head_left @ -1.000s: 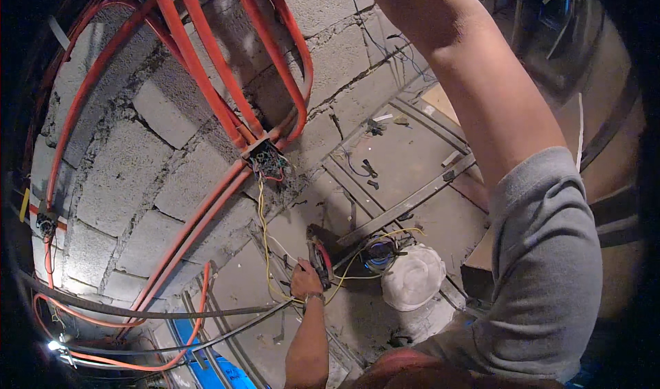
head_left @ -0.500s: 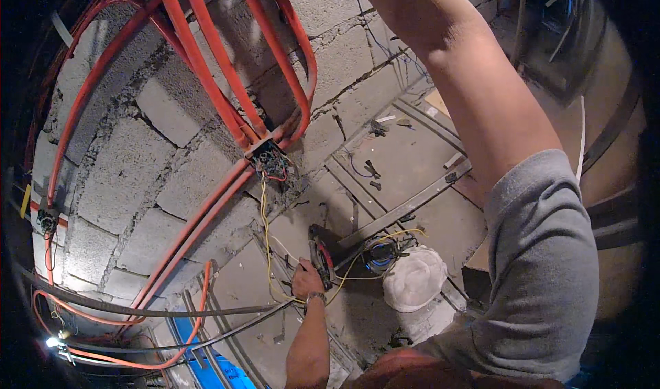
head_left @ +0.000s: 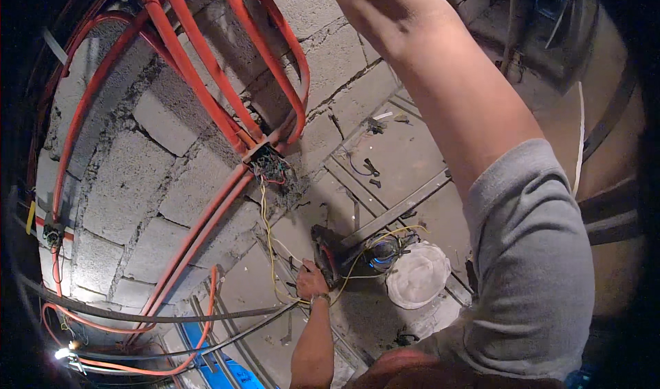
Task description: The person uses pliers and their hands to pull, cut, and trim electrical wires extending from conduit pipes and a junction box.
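Left hand at the lower end of a slanting thin white flexible wire, lower centre of the frame.

The thin white flexible wire (head_left: 287,251) lies up and to the left of the bare left hand (head_left: 311,279), its long axis slanting from upper left to lower right, its lower end pointing at the fingertips. Those fingers are curled together; whether they pinch the wire I cannot tell. The left hand is nearer; the right forearm (head_left: 467,93) rises to the top edge, its hand out of view. Thin yellow wires (head_left: 264,207) hang nearly upright from the square, wire-filled wall box (head_left: 267,160), upper centre.
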`<state>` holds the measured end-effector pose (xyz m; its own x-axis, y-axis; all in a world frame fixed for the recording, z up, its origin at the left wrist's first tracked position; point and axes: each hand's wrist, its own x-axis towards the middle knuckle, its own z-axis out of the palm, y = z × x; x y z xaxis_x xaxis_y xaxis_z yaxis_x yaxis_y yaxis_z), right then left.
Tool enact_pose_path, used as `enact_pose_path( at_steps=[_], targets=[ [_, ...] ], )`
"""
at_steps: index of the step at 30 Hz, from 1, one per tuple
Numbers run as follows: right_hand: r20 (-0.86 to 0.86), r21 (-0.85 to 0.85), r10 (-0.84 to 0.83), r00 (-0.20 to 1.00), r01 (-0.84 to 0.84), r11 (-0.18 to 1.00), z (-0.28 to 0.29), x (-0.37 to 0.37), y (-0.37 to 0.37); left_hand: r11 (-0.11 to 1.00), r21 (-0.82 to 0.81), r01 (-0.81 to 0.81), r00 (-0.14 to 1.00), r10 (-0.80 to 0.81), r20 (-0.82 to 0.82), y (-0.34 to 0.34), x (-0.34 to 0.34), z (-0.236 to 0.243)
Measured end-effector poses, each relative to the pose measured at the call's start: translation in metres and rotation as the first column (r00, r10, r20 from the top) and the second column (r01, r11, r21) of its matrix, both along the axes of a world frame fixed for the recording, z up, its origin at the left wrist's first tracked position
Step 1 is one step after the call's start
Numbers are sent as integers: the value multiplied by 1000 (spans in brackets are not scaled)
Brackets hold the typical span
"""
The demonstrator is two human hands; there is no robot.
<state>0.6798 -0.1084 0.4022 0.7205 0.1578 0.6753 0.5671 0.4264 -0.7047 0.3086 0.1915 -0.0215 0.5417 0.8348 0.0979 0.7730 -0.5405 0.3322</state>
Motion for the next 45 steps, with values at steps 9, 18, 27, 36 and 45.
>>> enact_pose_path(
  at_steps=[9,18,27,36,45],
  targets=[
    [-1,6,-23,1000,23,1000,-20,-5,-1,996,53,75,980,-84,180,10,0,-20],
    [32,11,-37,999,37,999,-26,2,-5,994,89,64,997,-67,39,9,-1,-20],
    [48,14,-36,998,35,999,-25,6,-7,968,243,53,991,-80,104,18,0,-42],
    [62,8,-34,997,34,999,-21,9,-5,976,218,18,999,-28,44,13,2,-35],
    [96,-22,-61,994,63,998,-9,7,-5,984,171,46,995,-60,78,6,1,-22]
  ],
)
